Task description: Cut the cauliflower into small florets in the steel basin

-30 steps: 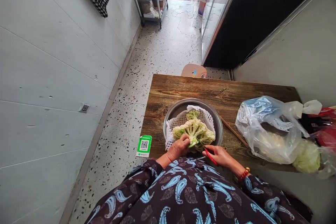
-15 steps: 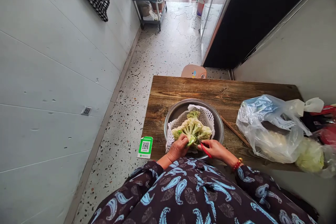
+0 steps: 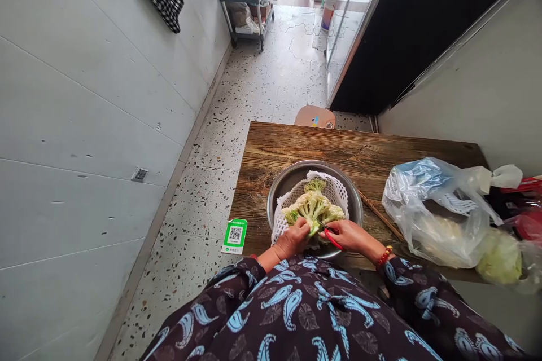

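Observation:
A head of cauliflower [image 3: 312,203] lies with its pale green stalks facing up in a round metal basin [image 3: 272,192]. White foam netting [image 3: 339,192] is spread around and under it. My left hand [image 3: 294,237] is closed on the near end of the cauliflower, by its thick stem. In my right hand [image 3: 349,235] is a pair of scissors [image 3: 333,240] with red handles, their blades pointing left into the stalks beside my left fingers. The blade tips are partly hidden among the stalks.
The basin stands on a dark wooden table [image 3: 292,141]. Chopsticks [image 3: 381,214] lie right of it, beside plastic bags [image 3: 436,220] and a wrapped green vegetable [image 3: 499,256]. A green QR card [image 3: 235,236] sits at the left edge. A pink stool [image 3: 314,117] stands beyond.
The view has shifted slightly. My left hand's fingers have closed in nearer the stem, and the red scissor handles show wider apart in my right hand.

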Demonstrator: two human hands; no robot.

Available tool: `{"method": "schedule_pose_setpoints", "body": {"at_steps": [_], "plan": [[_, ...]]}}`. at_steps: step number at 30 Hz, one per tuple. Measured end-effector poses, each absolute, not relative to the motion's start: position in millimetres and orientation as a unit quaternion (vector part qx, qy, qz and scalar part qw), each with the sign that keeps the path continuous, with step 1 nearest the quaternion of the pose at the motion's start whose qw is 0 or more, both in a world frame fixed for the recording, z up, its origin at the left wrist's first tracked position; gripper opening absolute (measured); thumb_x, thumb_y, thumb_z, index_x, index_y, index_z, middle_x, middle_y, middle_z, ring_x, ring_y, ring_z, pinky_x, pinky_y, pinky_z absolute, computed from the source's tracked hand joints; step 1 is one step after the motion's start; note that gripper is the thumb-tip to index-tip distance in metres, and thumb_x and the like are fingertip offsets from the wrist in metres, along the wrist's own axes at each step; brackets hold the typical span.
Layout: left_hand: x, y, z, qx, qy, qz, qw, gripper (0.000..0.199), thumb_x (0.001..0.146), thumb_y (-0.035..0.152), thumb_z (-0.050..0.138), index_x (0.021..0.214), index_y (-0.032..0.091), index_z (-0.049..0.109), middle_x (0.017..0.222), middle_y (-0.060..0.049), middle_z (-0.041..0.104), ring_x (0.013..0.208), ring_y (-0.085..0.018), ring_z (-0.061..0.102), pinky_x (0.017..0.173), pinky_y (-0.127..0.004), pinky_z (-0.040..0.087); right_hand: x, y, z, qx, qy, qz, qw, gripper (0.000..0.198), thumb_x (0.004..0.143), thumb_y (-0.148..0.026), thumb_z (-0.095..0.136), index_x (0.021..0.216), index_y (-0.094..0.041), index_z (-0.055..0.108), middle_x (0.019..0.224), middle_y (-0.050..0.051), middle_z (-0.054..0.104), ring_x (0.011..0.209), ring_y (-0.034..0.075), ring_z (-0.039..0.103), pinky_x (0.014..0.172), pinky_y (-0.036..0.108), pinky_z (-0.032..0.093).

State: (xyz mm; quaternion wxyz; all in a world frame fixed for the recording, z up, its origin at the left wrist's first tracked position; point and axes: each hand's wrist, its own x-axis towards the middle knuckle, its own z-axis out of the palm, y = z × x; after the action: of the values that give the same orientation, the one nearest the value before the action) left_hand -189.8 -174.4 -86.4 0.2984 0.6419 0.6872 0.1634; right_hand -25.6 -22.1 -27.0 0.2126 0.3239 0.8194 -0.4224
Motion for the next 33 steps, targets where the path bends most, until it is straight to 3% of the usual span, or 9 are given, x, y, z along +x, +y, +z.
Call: {"method": "schedule_pose_setpoints", "body": {"at_steps": [9, 16, 21, 27, 33], "plan": [[-187.3, -172.3, -82.6, 0.664, 0.688, 0.095, 0.278, 0.008, 0.088, 0.022, 0.050, 0.095, 0.019, 0.055, 0.107, -0.008, 0.060, 0.069, -0.013, 0.059, 0.058, -0.025, 0.047, -35.9, -20.5, -31.9, 0.297, 0.857, -0.352, 0.230, 0.030, 0.085, -0.040, 0.061, 0.064, -0.019, 0.066, 0.058, 0.001, 0.059, 0.054, 0.012, 0.040, 0.053, 0.028, 0.019], [-190.3, -176.7, -84.6, 0.658, 0.686, 0.125, 0.284, 0.007, 0.087, 0.022, 0.052, 0.093, 0.020, 0.053, 0.109, -0.008, 0.059, 0.070, -0.013, 0.060, 0.060, -0.025, 0.048, -31.6, -24.7, -41.3, 0.291, 0.861, -0.358, 0.214, 0.035, 0.086, -0.037, 0.061, 0.057, -0.017, 0.060, 0.054, 0.000, 0.054, 0.053, 0.011, 0.039, 0.053, 0.028, 0.019], [-195.3, -178.4, -85.0, 0.631, 0.694, 0.155, 0.309, 0.014, 0.084, 0.020, 0.055, 0.096, 0.022, 0.051, 0.112, -0.005, 0.057, 0.081, -0.015, 0.062, 0.066, -0.025, 0.051, -19.4, -27.8, -50.1, 0.315, 0.853, -0.387, 0.154, 0.034, 0.088, -0.043, 0.056, 0.064, -0.019, 0.061, 0.056, 0.000, 0.055, 0.054, 0.013, 0.043, 0.053, 0.027, 0.025], [-201.2, -176.2, -79.5, 0.577, 0.706, 0.235, 0.338, 0.026, 0.080, 0.016, 0.057, 0.104, 0.024, 0.049, 0.115, -0.005, 0.054, 0.099, -0.018, 0.060, 0.085, -0.031, 0.052, -0.4, 6.3, -53.5, 0.442, 0.798, -0.408, 0.044, 0.047, 0.087, -0.057, 0.046, 0.071, -0.018, 0.065, 0.057, 0.000, 0.056, 0.056, 0.015, 0.050, 0.054, 0.026, 0.033], [-202.4, -151.7, -60.2, 0.590, 0.746, 0.090, 0.295, 0.037, 0.080, 0.025, 0.065, 0.114, 0.021, 0.050, 0.116, -0.009, 0.057, 0.096, -0.023, 0.061, 0.081, -0.036, 0.050, 10.9, 9.1, -45.4, 0.510, 0.690, -0.512, -0.022, 0.057, 0.079, -0.070, 0.051, 0.089, -0.017, 0.071, 0.056, -0.001, 0.055, 0.049, 0.013, 0.049, 0.047, 0.024, 0.035]]}}
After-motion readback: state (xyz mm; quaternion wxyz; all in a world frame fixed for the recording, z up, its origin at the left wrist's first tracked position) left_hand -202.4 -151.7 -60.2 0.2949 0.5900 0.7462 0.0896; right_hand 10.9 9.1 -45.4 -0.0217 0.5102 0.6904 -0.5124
